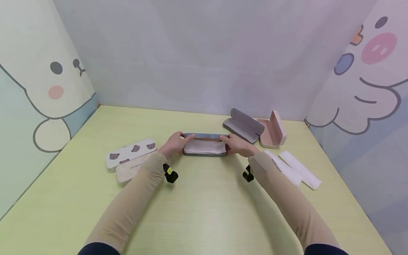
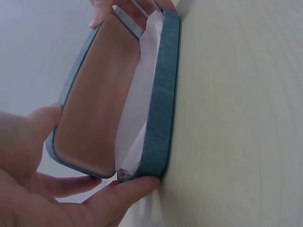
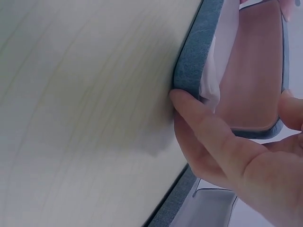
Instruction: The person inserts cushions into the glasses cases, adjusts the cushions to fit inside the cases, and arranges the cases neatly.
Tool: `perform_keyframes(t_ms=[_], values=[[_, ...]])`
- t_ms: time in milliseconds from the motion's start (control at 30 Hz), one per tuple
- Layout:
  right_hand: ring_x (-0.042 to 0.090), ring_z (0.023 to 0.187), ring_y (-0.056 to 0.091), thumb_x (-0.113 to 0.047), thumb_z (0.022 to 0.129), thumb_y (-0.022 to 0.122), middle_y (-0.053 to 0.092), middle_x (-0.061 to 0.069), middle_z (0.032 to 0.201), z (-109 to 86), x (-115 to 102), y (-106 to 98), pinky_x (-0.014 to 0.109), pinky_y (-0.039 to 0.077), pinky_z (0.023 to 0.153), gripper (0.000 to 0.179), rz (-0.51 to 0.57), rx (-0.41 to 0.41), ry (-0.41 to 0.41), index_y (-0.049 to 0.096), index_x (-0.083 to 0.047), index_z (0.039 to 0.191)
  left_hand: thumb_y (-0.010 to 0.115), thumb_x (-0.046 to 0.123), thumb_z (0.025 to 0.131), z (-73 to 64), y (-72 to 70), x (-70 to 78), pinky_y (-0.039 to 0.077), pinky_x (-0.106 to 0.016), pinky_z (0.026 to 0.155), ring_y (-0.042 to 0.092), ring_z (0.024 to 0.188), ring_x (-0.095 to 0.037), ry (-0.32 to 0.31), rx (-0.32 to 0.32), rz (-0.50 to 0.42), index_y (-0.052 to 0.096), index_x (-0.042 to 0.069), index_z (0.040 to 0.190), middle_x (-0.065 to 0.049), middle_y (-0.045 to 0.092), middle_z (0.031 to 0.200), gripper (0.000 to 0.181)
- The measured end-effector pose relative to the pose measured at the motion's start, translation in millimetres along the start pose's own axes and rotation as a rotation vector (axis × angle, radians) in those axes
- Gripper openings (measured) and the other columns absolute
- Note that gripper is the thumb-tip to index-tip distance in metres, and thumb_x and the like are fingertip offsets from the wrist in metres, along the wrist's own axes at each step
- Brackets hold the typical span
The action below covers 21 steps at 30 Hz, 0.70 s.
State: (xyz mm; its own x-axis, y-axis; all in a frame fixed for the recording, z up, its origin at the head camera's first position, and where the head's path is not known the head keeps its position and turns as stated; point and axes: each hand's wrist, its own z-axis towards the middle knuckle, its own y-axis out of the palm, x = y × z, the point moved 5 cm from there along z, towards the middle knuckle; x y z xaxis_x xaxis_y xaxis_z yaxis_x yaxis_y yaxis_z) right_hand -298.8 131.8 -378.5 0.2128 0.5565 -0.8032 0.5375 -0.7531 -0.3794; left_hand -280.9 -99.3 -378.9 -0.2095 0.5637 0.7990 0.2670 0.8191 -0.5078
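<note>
A blue glasses case [image 1: 205,154] with a brown-pink lining stands partly open on the table, its lid tilted up. Inside its base lies a folded white cloth [image 1: 205,146], also visible in the left wrist view as a pale cloth [image 2: 137,109]. My left hand [image 1: 174,143] grips the case's left end, thumb on the lid edge and fingers at the base. At the right end my right hand [image 1: 239,144] holds it the same way, with the thumb on the lid rim and a finger against the base corner in the right wrist view.
Left of the case lie a white bear-print case [image 1: 132,153] and a pale lettered case [image 1: 130,170], both closed. At back right stand an open grey case [image 1: 243,125] and an open pink case [image 1: 272,131]. Two folded white cloths [image 1: 301,168] lie beside the right forearm.
</note>
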Motion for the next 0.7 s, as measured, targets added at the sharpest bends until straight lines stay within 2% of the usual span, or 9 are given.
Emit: perform_keyframes(t_ms=[233, 367, 500, 600, 700], values=[[0.026, 0.115, 0.048, -0.032, 0.105, 0.033, 0.042, 0.023, 0.131, -0.5, 1.6, 2.3, 0.042, 0.049, 0.097, 0.045, 0.001, -0.005, -0.024, 0.033, 0.005, 0.132, 0.050, 0.047, 0.097, 0.2, 1.6, -3.2, 0.044, -0.025, 0.066, 0.051, 0.086, -0.019, 0.018, -0.017, -0.030, 0.034, -0.005, 0.137, -0.021, 0.050, 0.126, 0.067], [0.023, 0.107, 0.046, -0.031, 0.105, 0.034, 0.043, 0.017, 0.121, -1.9, 1.9, 3.3, 0.038, 0.049, 0.092, 0.040, -0.013, 0.010, -0.025, 0.035, 0.003, 0.126, 0.049, 0.045, 0.098, 0.0, 1.5, -4.3, 0.045, -0.025, 0.066, 0.052, 0.085, -0.019, 0.033, -0.025, -0.024, 0.035, -0.006, 0.136, -0.022, 0.050, 0.126, 0.065], [0.019, 0.096, 0.044, -0.030, 0.105, 0.035, 0.041, 0.011, 0.103, -1.7, 3.4, 4.7, 0.033, 0.047, 0.082, 0.029, -0.024, 0.020, -0.026, 0.038, -0.002, 0.109, 0.051, 0.042, 0.098, -0.5, 1.7, -4.7, 0.044, -0.024, 0.060, 0.052, 0.079, -0.017, 0.043, -0.038, -0.035, 0.037, -0.008, 0.132, -0.023, 0.051, 0.125, 0.062], [0.018, 0.083, 0.041, -0.028, 0.105, 0.036, 0.037, 0.008, 0.089, -2.1, 2.3, 5.2, 0.031, 0.043, 0.074, 0.025, -0.044, 0.025, -0.044, 0.038, -0.005, 0.094, 0.052, 0.041, 0.098, 0.4, 1.9, -4.1, 0.045, -0.024, 0.061, 0.054, 0.084, -0.019, 0.050, -0.039, -0.025, 0.037, -0.007, 0.132, -0.024, 0.051, 0.128, 0.061], [0.016, 0.074, 0.038, -0.027, 0.105, 0.038, 0.036, 0.006, 0.080, -3.8, 0.1, 4.3, 0.030, 0.041, 0.069, 0.027, -0.067, 0.032, -0.064, 0.037, -0.006, 0.087, 0.052, 0.041, 0.098, 0.9, 1.2, -2.5, 0.047, -0.025, 0.065, 0.055, 0.091, -0.022, 0.054, -0.034, -0.005, 0.037, -0.007, 0.133, -0.025, 0.051, 0.130, 0.061]])
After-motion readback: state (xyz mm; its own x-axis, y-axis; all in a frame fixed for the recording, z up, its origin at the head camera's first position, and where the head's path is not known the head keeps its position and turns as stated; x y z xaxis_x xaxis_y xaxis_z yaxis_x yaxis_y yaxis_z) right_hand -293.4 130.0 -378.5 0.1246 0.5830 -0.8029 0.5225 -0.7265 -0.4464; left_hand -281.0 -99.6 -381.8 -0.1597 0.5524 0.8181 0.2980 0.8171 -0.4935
